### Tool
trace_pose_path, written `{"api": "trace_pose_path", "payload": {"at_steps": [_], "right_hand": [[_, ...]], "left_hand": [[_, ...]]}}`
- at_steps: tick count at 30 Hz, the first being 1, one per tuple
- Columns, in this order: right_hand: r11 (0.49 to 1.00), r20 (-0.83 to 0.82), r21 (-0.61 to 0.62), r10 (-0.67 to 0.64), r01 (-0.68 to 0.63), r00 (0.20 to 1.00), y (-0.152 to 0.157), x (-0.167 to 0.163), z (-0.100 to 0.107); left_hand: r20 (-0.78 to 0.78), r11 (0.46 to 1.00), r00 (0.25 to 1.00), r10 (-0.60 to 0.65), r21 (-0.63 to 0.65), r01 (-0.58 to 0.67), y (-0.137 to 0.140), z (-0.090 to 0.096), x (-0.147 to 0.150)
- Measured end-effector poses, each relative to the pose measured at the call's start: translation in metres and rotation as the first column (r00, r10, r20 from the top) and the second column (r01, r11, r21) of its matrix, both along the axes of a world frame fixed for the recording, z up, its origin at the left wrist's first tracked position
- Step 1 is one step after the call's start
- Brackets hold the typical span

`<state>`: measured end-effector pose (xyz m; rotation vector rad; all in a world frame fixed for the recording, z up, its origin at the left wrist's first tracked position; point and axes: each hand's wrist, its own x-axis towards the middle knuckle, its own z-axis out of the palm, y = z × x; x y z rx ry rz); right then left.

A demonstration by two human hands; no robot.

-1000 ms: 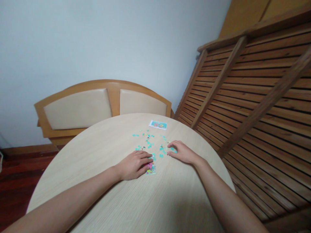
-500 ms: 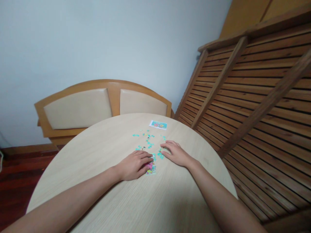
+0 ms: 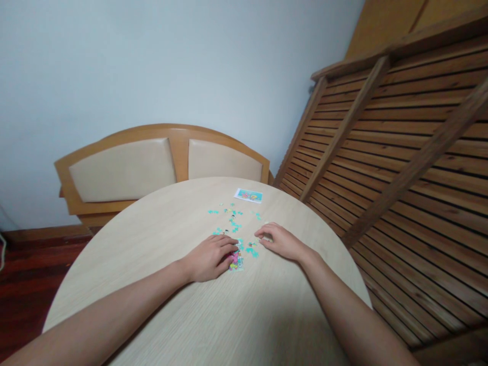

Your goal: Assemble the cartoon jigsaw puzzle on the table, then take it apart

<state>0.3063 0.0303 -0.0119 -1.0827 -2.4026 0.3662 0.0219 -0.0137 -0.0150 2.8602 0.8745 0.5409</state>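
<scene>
My left hand [image 3: 214, 257] lies with its fingers spread over a partly joined jigsaw puzzle [image 3: 237, 263], pink, yellow and teal, hiding its left part. To the right of it, my right hand [image 3: 281, 241] bends its thumb and fingertips together around a small puzzle piece [image 3: 257, 239], largely hidden by the fingers. Loose teal puzzle pieces [image 3: 251, 251] lie between the two hands, close to the right fingertips.
More loose pieces [image 3: 235, 226] are scattered beyond the hands on the round wooden table [image 3: 160, 229]. A picture card [image 3: 248, 195] lies near the far edge. Behind stands a padded headboard [image 3: 122, 170], with a slatted wooden panel [image 3: 381, 168] leaning on the right.
My right hand has shifted slightly right, off the teal pieces, which now show more fully. My left hand stays on the joined puzzle, which has moved slightly away from me.
</scene>
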Motion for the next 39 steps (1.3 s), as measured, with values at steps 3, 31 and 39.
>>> {"api": "trace_pose_path", "payload": {"at_steps": [3,31,39], "right_hand": [[1.000,-0.004,-0.002,-0.026,0.026,1.000,0.001,0.004,0.000],[0.999,0.057,0.043,-0.011,0.009,0.998,-0.008,-0.018,0.002],[0.996,0.037,-0.008,-0.091,0.092,0.995,-0.009,-0.024,-0.003]], "left_hand": [[-0.005,1.000,1.000,0.003,0.000,-0.003,0.000,0.000,0.000],[-0.002,0.996,0.997,-0.083,-0.036,0.083,0.007,0.002,-0.011],[0.011,0.995,0.996,-0.091,-0.030,0.091,0.007,0.000,-0.010]]}}
